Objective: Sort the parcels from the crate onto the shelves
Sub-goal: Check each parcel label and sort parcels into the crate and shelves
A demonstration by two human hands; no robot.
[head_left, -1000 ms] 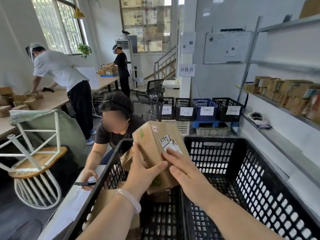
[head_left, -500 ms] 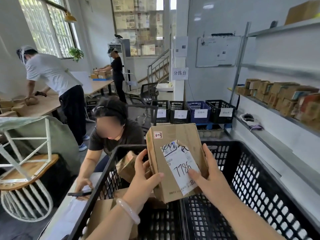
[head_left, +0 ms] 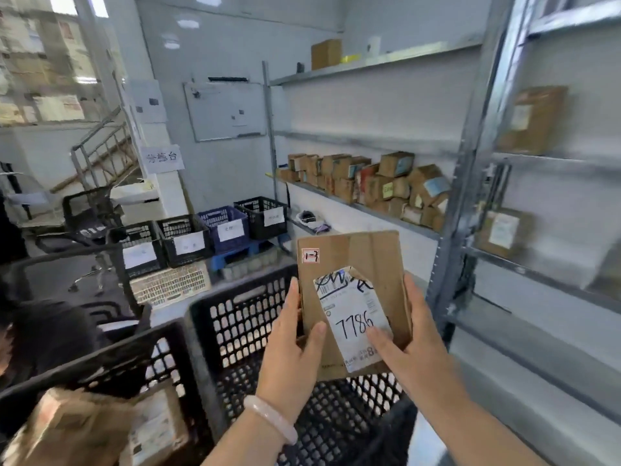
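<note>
Held upright at centre, above the black crate (head_left: 235, 317): brown cardboard parcel (head_left: 353, 297), white label (head_left: 356, 324) facing the camera, handwritten "7786" legible. Gripped from 9 o'clock by the left hand (head_left: 289, 351), thumb across the lower front face, fingers hidden behind; pale bracelet (head_left: 268, 420) at the wrist. Gripped from 3 o'clock by the right hand (head_left: 413, 341), thumb pressed on the label's lower edge (both hands closed firmly on the parcel). At 7 o'clock, inside a second black crate (head_left: 100, 361): further brown parcels (head_left: 84, 428), partly blurred. At 1 o'clock: metal shelves (head_left: 369, 210) bearing a crowded row of small boxes (head_left: 366, 183). At 3 o'clock: nearer shelf unit (head_left: 470, 169), blurred, with a few labelled boxes (head_left: 504, 230). At 10 o'clock: labelled floor bins (head_left: 205, 233).
</note>
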